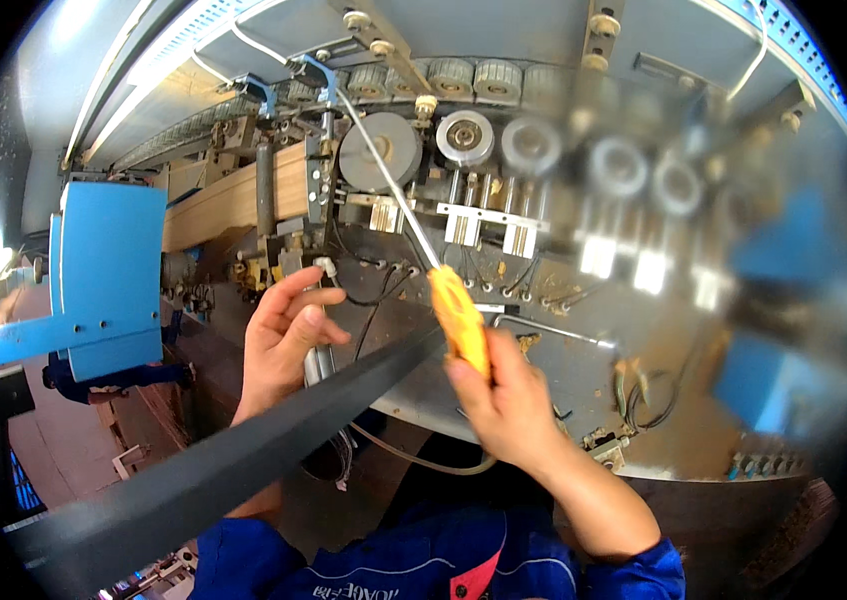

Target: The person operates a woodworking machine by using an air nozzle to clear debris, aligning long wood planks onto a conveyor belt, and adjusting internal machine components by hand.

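Observation:
In my right hand (pixel 513 405) is a long screwdriver (pixel 458 315), gripped around its yellow handle. The thin metal shaft slants up and left across a large grey wheel, its far end beside a blue bracket (pixel 315 78); whether the tip touches it I cannot tell. My left hand (pixel 288 325) holds nothing, its fingers loosely bent and apart, close to a white hose fitting (pixel 326 268). Below its palm stands a metal cylinder (pixel 319 365), partly hidden. An L-shaped hex key (pixel 558 328) lies on the machine bed, right of the screwdriver handle.
A dark bar (pixel 233 455) crosses in front of me from lower left to the middle. Several rollers (pixel 464 137) line the machine's back. A wooden board (pixel 233 200) and a blue housing (pixel 108 270) are at left. Pliers (pixel 625 388) lie at right. Another person (pixel 123 380) is beyond.

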`<state>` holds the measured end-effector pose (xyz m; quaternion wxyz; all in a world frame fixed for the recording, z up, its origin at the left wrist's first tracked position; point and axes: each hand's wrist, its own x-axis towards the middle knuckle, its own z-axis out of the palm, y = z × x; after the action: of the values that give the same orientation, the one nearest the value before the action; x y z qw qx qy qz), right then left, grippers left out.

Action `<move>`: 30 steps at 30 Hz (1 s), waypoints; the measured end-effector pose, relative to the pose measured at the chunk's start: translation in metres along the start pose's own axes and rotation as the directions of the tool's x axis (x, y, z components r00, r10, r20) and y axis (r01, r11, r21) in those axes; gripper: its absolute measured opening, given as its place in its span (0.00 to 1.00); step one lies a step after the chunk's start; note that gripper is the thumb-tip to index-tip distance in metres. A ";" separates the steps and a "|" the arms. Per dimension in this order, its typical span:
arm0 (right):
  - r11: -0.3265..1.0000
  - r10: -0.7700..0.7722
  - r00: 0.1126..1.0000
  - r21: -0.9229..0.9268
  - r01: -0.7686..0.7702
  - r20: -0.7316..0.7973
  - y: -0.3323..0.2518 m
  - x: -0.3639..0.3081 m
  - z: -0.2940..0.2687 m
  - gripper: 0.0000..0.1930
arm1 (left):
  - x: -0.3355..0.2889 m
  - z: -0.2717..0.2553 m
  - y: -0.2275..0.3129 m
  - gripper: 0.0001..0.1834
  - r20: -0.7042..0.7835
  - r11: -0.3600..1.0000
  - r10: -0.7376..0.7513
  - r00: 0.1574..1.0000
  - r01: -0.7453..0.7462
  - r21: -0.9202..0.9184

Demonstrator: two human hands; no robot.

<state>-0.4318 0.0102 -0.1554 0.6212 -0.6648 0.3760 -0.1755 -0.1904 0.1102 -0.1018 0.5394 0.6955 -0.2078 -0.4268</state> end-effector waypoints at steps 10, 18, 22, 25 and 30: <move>0.981 0.171 0.985 -0.086 -0.174 -0.036 0.082 -0.145 -0.045 0.12 | -0.167 -0.013 -0.122 0.17 -0.301 0.988 -0.126 0.945 0.147 0.047; 0.967 0.189 0.980 -0.162 -0.196 -0.055 0.100 -0.173 -0.030 0.13 | -0.254 0.007 -0.164 0.20 -0.166 0.958 -0.249 0.954 0.268 0.102; 0.955 0.178 0.979 -0.223 -0.197 -0.103 0.090 -0.180 -0.024 0.14 | -0.278 0.003 -0.182 0.23 -0.085 0.929 -0.324 0.942 0.334 0.160; 0.953 0.174 0.975 -0.226 -0.202 -0.139 0.083 -0.182 -0.015 0.14 | -0.298 -0.010 -0.198 0.25 -0.057 0.923 -0.316 0.947 0.320 0.214; 0.920 0.099 0.976 -0.356 -0.164 -0.194 0.052 -0.158 0.001 0.17 | -0.350 -0.054 -0.222 0.24 -0.078 0.924 -0.265 0.961 0.277 0.265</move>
<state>-0.5496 0.1267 -0.1685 0.4605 -0.7253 0.4983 -0.1162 -0.3766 0.4767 -0.1759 0.3780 0.7938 -0.1558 -0.4503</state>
